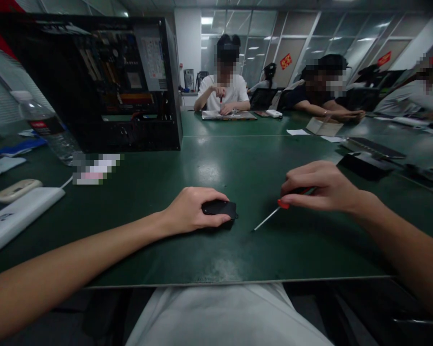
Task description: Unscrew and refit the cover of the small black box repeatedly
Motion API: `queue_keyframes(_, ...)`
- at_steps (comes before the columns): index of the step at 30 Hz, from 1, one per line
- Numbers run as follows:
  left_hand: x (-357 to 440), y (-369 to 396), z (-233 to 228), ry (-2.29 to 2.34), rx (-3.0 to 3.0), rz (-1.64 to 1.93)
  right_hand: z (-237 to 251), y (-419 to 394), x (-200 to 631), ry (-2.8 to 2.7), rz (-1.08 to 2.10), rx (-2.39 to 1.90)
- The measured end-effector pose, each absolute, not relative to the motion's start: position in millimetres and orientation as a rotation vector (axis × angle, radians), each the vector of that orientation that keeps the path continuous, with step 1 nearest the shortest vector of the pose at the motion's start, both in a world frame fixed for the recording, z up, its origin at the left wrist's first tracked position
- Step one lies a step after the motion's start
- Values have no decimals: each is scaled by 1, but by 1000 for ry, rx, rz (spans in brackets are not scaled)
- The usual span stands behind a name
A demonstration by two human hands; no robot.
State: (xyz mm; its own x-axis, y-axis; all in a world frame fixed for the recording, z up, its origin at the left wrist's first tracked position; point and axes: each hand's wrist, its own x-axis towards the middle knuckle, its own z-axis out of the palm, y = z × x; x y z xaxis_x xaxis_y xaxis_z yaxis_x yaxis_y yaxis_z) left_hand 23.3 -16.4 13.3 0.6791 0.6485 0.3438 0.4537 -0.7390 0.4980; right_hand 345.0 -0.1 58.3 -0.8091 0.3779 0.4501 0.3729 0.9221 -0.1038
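Observation:
My left hand (191, 210) is wrapped round a small flat black case (220, 208) with a little tab at its right end, holding it at the tabletop. Part of the case is hidden under my fingers. In my right hand (321, 187) is a screwdriver (266, 219) with a red and black handle, most of which my fingers cover. Its thin metal shaft slants down to the left. The dark tip is apart from the case, just to its right, close to the table surface.
An open computer case (173, 86) stands on the green table (216, 262) at the back left. Nearby are a water bottle (48, 126) and a white power bank (21, 216). A dark device on a stand (368, 163) is at right. Co-workers sit across, one in a white shirt (209, 93).

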Motion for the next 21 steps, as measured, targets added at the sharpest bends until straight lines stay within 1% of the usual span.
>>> queue_keyframes(6,25,-19,13,919,2542,718,50,4,329,-2528,110,-582)
queue_keyframes(12,24,-17,12,891,2551,696,25,20,326,-2521,194,-672)
queue_keyframes(21,27,-25,15,918,2556,747,12,26,321,-2674,187,-848)
